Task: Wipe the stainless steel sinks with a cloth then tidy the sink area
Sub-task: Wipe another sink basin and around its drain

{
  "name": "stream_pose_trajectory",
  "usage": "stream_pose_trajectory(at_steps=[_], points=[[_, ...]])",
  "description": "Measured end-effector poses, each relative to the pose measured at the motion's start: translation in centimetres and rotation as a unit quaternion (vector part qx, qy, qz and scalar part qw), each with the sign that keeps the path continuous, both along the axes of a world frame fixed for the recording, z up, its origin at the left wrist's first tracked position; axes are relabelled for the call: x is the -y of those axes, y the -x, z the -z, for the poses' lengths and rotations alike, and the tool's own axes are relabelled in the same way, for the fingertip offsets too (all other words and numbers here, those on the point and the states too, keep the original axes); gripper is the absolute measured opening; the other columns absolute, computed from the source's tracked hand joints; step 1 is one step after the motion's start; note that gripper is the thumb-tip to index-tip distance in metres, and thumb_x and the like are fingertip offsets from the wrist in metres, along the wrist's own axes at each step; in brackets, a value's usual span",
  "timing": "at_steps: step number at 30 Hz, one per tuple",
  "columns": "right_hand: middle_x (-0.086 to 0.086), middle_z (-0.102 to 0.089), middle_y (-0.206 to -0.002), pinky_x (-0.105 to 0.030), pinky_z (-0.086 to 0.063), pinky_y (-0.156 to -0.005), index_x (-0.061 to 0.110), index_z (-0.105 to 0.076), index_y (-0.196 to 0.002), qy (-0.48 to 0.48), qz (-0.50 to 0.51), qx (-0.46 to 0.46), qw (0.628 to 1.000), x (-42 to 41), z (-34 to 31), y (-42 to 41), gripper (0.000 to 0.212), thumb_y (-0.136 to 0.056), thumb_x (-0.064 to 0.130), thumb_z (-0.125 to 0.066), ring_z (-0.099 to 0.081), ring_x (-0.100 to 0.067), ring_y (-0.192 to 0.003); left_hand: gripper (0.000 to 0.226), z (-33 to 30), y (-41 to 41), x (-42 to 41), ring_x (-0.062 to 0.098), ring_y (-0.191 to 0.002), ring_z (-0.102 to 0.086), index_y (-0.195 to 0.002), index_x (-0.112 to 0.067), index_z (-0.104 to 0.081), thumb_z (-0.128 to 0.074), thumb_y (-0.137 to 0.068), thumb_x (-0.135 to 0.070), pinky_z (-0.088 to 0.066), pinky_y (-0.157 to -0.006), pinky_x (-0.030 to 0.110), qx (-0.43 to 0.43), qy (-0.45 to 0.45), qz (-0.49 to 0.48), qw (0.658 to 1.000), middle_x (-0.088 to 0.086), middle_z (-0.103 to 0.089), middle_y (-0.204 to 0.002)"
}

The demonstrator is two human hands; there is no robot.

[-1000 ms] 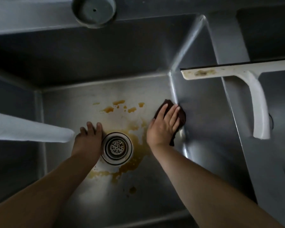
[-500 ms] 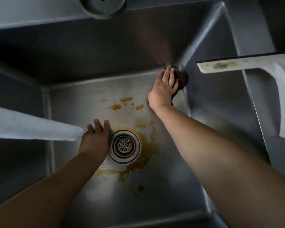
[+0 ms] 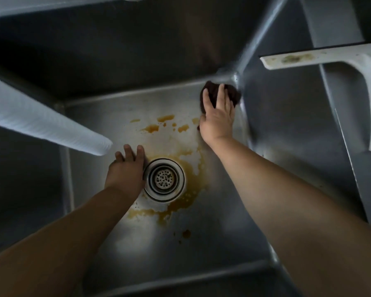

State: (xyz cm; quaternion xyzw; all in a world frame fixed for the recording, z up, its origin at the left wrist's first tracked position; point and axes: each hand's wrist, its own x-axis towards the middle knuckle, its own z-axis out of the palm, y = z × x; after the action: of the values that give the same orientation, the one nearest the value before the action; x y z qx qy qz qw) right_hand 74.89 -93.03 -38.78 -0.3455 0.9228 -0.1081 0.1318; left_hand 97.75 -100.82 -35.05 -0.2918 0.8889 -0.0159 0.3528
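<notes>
Steel sink (image 3: 201, 243): right hand (image 3: 217, 118) grip flat on dark cloth (image 3: 231, 93), left hand (image 3: 124, 170) flat beside drain (image 3: 163, 180).

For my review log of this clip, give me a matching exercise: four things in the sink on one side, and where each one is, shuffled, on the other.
Things:
1. cloth
2. left hand
3. drain
4. squeegee

Places:
A. middle of the sink floor, ringed by brown stains
B. far right corner of the sink, under the right hand
C. flat on the sink floor, just left of the drain
D. across the top right of the view, over the right wall

Pairs: 1-B, 2-C, 3-A, 4-D
</notes>
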Motion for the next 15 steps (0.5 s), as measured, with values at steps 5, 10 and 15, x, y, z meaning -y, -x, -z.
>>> stream_pose_trajectory(at_steps=[5, 10, 15], points=[[-0.009, 0.001, -0.159, -0.037, 0.002, -0.115, 0.028, -0.019, -0.149, 0.004, -0.162, -0.005, 0.987, -4.5, -0.5, -3.4, 0.067, -0.09, 0.016, -0.049, 0.0, -0.028, -0.145, 0.095, -0.4, 0.0, -0.1, 0.044, -0.135, -0.024, -0.146, -0.01, 0.006, -0.059, -0.086, -0.045, -0.046, -0.092, 0.039, -0.003, -0.009, -0.01, 1.0, 0.025, -0.005, -0.152], [-0.011, 0.0, -0.158, -0.038, 0.006, -0.114, 0.028, -0.016, -0.149, -0.039, -0.235, 0.013, 0.971, -10.5, -0.9, -8.4, 0.071, -0.09, 0.016, -0.053, -0.001, -0.032, -0.145, 0.091, -0.7, -0.2, -0.1, 0.044, -0.136, -0.025, -0.147, -0.011, 0.005, -0.057, -0.089, -0.043, -0.047, -0.09, 0.039, -0.009, -0.014, -0.01, 1.0, 0.024, -0.005, -0.153], [-0.013, 0.017, -0.156, -0.046, 0.013, -0.111, 0.025, 0.005, -0.15, -0.114, -0.28, 0.036, 0.953, -16.6, -1.5, -13.7, 0.073, -0.095, 0.036, -0.043, 0.024, -0.029, -0.141, 0.087, -0.9, -0.4, -0.1, 0.044, -0.136, -0.024, -0.147, -0.011, 0.003, -0.055, -0.09, -0.039, -0.046, -0.091, 0.04, -0.025, -0.021, -0.019, 0.999, 0.025, -0.005, -0.153]])
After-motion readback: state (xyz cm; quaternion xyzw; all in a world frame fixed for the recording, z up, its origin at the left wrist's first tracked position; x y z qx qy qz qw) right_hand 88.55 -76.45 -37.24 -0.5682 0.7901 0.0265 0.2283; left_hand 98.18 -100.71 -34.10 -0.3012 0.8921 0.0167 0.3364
